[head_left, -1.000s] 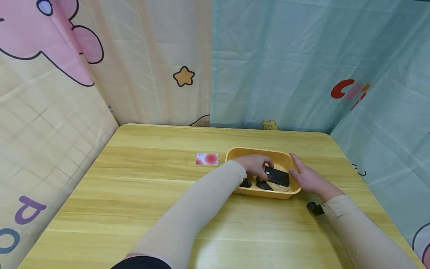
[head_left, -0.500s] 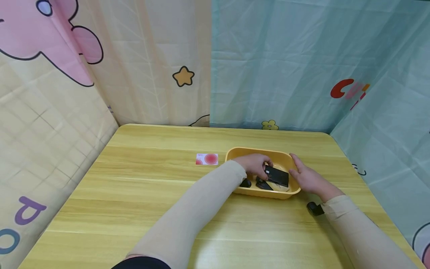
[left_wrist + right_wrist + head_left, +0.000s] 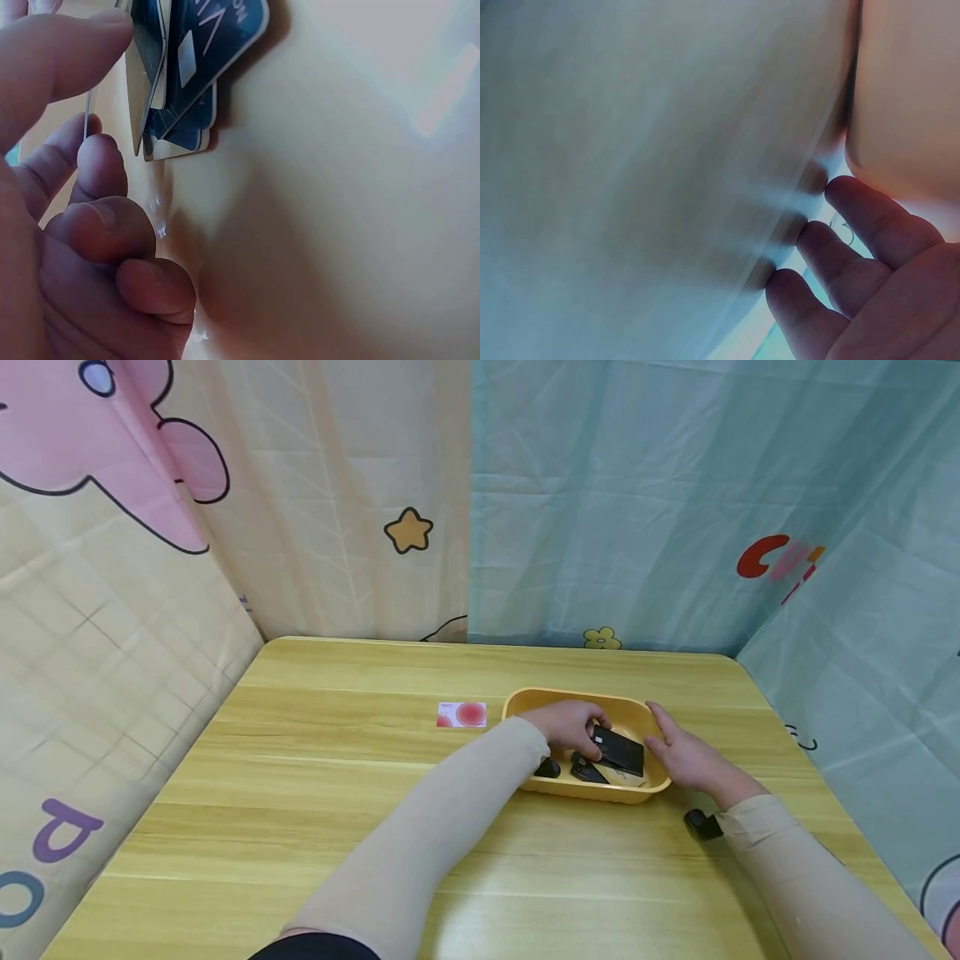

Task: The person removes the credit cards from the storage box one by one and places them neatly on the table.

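A yellow plastic tray (image 3: 577, 793) on the table holds several dark bank cards (image 3: 618, 752). My left hand (image 3: 562, 724) reaches into the tray and pinches a thin card by its edge. In the left wrist view, that card (image 3: 88, 112) shows edge-on between thumb and fingers, beside overlapping dark cards (image 3: 199, 56) with a silver chip. My right hand (image 3: 690, 756) rests at the tray's right end, thumb over the rim. In the right wrist view its straight fingers (image 3: 870, 225) extend outside the tray wall (image 3: 907, 90), tips on the tabletop.
A pink and white card (image 3: 461, 715) lies on the wooden table (image 3: 360, 827), left of the tray. A small black camera (image 3: 702, 825) sits at the right wrist. Printed curtains (image 3: 600, 510) stand behind the table and along its sides.
My left hand shifts up very slightly, and the upper edge of the dark card beside it rises a little. The right hand and tray stay in place.
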